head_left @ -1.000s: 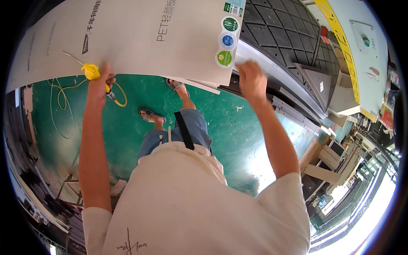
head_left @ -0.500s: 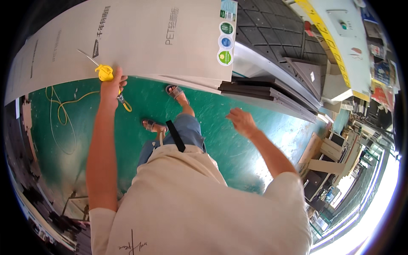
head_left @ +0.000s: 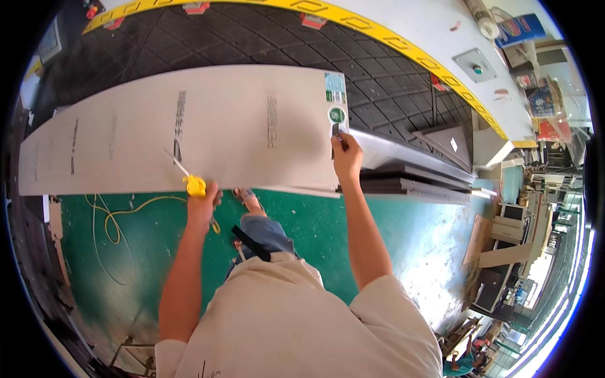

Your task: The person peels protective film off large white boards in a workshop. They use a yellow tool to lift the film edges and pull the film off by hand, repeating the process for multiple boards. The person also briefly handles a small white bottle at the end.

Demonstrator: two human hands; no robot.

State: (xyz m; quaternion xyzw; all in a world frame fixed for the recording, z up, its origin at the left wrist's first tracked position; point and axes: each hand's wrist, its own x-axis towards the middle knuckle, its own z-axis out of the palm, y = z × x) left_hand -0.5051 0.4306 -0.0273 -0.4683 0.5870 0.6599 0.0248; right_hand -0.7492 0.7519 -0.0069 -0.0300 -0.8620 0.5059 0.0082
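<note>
My left hand (head_left: 203,203) is closed around a yellow air blow gun (head_left: 195,185) with a long thin metal nozzle pointing up and left over the board. A yellow hose trails from it. The large beige board (head_left: 220,126) lies before me, with printed lettering on its face. At its right end are a light-blue label (head_left: 335,87) and a round green sticker (head_left: 337,114). My right hand (head_left: 347,157) is at that end, fingers pinched around a small dark thing just below the sticker; what it is I cannot make out. The hand covers the board's lower right edge.
Dark panels (head_left: 403,183) are stacked right of the board. Behind lies a black gridded machine bed (head_left: 384,94), bordered by a yellow-marked rail (head_left: 372,26). The yellow hose (head_left: 113,217) loops over the green floor (head_left: 277,211). A person in green (head_left: 463,364) is far off at lower right.
My right hand has risen from over the floor to the board's right end and now pinches there. In view, the board and the left hand with the blow gun have shifted lower.
</note>
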